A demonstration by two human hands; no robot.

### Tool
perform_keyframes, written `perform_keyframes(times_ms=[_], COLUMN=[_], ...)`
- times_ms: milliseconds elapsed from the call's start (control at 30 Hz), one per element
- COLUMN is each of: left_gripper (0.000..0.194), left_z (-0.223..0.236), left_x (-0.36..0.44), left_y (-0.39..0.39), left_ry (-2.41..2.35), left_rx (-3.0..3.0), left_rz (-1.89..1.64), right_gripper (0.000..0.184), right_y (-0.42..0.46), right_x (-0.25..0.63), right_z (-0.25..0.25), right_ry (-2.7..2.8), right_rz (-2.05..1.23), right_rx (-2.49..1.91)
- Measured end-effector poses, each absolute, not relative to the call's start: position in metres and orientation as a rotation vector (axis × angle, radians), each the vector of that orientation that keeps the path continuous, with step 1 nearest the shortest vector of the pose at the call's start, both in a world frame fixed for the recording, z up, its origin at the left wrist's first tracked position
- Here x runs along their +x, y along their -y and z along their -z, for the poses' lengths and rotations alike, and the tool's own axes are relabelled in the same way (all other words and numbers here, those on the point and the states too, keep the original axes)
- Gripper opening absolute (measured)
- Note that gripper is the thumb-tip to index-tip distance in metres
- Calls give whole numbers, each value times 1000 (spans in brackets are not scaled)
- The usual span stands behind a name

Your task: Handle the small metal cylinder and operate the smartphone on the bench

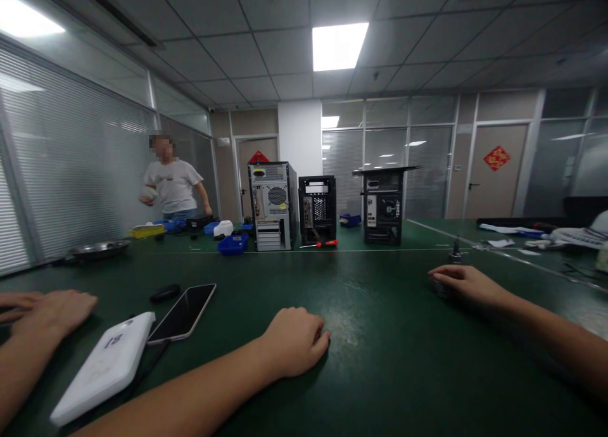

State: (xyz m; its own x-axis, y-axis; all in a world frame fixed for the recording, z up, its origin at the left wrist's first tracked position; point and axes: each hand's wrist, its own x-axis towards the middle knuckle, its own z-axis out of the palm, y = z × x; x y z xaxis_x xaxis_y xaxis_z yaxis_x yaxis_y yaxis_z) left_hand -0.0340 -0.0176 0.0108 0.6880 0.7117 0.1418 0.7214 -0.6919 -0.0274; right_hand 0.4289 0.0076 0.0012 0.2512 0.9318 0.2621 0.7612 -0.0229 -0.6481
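Note:
My left hand (pixel 295 343) rests on the green table (pixel 380 373) as a loose fist, and nothing shows sticking out of it. My right hand (pixel 468 286) is further right, its fingers curled around a small dark metallic tool (pixel 455 254). The tool's narrow tip points up behind the hand; its lower part is mostly covered, so its exact kind is unclear. A black phone (pixel 185 311) lies left of my left hand. Beside it is a white box-like device (pixel 108 364) with a dark cable, near my left forearm.
Two computer cases (pixel 273 202) (pixel 317 209) and a third case with a panel on top (pixel 382 208) stand across the table. A red-handled screwdriver (pixel 327 243) and blue bins (pixel 232 244) are near them. Another person's hands (pixel 52 313) rest at left; a person (pixel 175 183) stands behind.

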Motion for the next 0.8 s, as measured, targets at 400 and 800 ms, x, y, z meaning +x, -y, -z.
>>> perform_keyframes(times_ms=[400,800], left_gripper=[41,35], left_z=[-10,-16], left_x=[-36,-25], left_y=[18,43], left_ry=[1202,1013], left_rx=[-2820,-3029], left_rz=[211,436], right_gripper=[45,52], right_y=[-2,79], right_x=[372,195], right_z=[5,-17], right_ry=[1773,2381], right_rz=[-313,-167], right_rx=[-1735,-1230])
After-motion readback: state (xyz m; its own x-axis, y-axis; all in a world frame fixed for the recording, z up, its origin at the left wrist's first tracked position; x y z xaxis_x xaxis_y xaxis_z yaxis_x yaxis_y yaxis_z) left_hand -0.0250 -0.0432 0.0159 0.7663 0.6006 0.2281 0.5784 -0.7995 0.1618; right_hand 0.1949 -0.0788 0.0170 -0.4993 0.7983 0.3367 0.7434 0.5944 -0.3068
